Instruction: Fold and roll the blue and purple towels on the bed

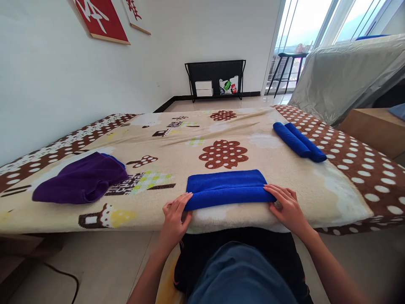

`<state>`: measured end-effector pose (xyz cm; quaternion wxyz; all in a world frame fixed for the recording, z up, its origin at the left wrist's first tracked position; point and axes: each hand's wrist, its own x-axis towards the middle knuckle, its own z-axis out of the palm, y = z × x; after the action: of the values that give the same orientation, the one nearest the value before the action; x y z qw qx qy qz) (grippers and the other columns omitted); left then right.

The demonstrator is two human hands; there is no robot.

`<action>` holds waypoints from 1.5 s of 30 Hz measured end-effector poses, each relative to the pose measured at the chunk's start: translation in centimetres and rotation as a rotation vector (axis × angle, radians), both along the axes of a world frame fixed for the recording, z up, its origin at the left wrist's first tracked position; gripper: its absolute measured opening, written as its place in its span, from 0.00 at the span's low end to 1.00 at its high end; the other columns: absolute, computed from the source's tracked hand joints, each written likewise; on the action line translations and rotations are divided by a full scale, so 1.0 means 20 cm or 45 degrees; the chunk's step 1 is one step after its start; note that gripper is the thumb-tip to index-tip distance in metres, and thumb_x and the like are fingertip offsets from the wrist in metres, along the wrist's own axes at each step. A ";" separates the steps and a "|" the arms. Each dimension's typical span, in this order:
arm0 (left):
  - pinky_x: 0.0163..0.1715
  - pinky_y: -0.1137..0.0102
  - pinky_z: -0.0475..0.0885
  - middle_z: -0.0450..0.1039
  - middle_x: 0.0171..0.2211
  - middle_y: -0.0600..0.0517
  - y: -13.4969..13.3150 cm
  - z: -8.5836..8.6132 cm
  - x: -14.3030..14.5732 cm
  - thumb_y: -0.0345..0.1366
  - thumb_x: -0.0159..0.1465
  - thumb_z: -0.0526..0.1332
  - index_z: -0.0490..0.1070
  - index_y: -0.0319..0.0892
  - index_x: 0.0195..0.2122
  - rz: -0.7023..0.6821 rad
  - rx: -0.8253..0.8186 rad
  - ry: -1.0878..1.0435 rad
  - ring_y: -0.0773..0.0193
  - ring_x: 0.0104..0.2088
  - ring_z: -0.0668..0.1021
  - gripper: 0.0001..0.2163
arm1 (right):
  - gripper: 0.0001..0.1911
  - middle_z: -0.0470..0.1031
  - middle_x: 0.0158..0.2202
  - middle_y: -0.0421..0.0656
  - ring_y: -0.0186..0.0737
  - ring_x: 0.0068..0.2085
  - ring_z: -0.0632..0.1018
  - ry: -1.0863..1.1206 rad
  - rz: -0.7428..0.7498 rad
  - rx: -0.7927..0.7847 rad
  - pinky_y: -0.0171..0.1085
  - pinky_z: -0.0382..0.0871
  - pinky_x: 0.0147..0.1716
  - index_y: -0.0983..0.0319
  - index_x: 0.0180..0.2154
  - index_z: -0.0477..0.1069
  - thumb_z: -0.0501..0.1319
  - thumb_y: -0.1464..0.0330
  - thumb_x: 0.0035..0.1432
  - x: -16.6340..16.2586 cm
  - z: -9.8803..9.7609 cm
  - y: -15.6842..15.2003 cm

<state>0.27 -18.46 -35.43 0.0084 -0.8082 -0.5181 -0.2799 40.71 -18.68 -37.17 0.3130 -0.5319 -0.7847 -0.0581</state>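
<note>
A blue towel (226,180) lies in front of me, its near edge turned over into a thick roll and its far part flat. My left hand (177,215) grips the left end of the roll, fingers on top and thumb beneath. At the right end, my right hand (286,207) holds the roll the same way. Two rolled blue towels (292,140) rest side by side to the right. On the left a crumpled purple cloth (82,179) is heaped, with a bit of blue cloth (114,159) showing behind it.
A cream blanket (177,156) with brown dotted borders covers the surface under the towels. Beyond it stand a black rack (215,71) by the wall and a dark stool (289,63). A grey-covered bulky object (354,71) and a cardboard box (370,131) are at the right.
</note>
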 end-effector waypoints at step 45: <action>0.55 0.57 0.66 0.71 0.54 0.48 0.07 0.17 0.00 0.49 0.69 0.57 0.61 0.49 0.61 -0.136 -0.189 0.146 0.53 0.54 0.72 0.22 | 0.23 0.71 0.58 0.44 0.47 0.58 0.71 0.120 0.106 -0.324 0.51 0.54 0.58 0.49 0.60 0.63 0.57 0.54 0.66 0.05 0.08 0.03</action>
<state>0.23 -17.08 -32.12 -0.0367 -0.8478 -0.4921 -0.1940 41.66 -18.15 -35.59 0.2817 -0.5363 -0.7916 0.0801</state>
